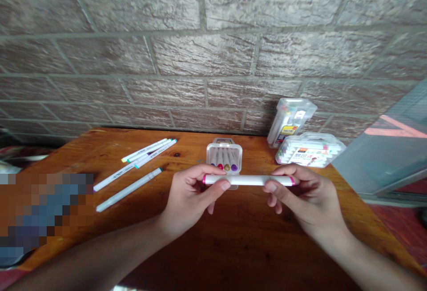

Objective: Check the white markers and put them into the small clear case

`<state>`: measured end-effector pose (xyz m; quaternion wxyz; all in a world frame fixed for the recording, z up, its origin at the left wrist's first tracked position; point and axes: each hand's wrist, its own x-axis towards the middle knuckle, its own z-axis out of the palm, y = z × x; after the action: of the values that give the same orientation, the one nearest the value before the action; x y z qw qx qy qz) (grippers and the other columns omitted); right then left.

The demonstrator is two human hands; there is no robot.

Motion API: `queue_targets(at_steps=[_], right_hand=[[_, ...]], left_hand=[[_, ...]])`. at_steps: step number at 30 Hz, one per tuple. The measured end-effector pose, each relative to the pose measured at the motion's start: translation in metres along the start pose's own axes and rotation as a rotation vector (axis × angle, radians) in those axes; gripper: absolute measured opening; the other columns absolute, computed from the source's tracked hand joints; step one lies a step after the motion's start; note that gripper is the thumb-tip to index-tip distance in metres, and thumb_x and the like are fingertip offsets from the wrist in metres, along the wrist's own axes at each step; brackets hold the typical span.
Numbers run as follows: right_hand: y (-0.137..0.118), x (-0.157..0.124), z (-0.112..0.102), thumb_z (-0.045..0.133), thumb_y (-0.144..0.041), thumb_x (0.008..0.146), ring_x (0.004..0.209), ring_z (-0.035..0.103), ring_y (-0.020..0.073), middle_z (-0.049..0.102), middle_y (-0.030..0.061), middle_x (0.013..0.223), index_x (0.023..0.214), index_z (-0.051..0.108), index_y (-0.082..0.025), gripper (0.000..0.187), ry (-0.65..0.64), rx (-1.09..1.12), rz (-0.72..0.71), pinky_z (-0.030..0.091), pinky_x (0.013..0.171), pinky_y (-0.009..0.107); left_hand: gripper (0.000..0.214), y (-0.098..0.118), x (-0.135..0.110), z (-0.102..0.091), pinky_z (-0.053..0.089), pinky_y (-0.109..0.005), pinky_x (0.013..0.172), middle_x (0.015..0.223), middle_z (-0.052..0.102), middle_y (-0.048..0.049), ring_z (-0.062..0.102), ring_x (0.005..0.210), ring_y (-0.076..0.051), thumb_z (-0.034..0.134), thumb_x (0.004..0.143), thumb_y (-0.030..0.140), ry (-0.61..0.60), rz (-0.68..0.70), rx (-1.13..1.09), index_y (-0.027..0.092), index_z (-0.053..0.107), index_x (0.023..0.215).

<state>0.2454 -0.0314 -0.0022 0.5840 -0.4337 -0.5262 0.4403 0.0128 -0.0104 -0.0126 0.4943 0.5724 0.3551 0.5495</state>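
Left hand (190,193) and right hand (312,195), each clamped, thumb against fingers, on one end of a pink-tipped white marker (248,180), held level above the table (233,246). Beyond it, a clear case (224,145) of pens (220,157); to the left, loose pens (129,189); to the right, a tall box (290,120) and a low box (310,151) near the wall (207,51).

Pink-ended white marker (247,180), level in midair
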Motion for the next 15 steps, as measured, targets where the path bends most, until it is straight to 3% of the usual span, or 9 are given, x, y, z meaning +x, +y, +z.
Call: queue_targets(at_steps=[15], right_hand=[[0.0011,-0.0003,-0.0015,0.090,-0.034,0.085,0.044,0.063,0.0093,0.073,-0.0005,0.059,0.095,0.079,-0.021,0.020,-0.030,0.018,0.033,0.052,0.043,0.016]], left_hand=[[0.013,-0.0050,-0.0014,-0.0012,0.046,-0.016,0.042,0.058,0.067,0.0022,0.058,0.042,-0.008,0.083,0.087,0.025,0.004,0.034,0.018,0.016,0.078,0.094]])
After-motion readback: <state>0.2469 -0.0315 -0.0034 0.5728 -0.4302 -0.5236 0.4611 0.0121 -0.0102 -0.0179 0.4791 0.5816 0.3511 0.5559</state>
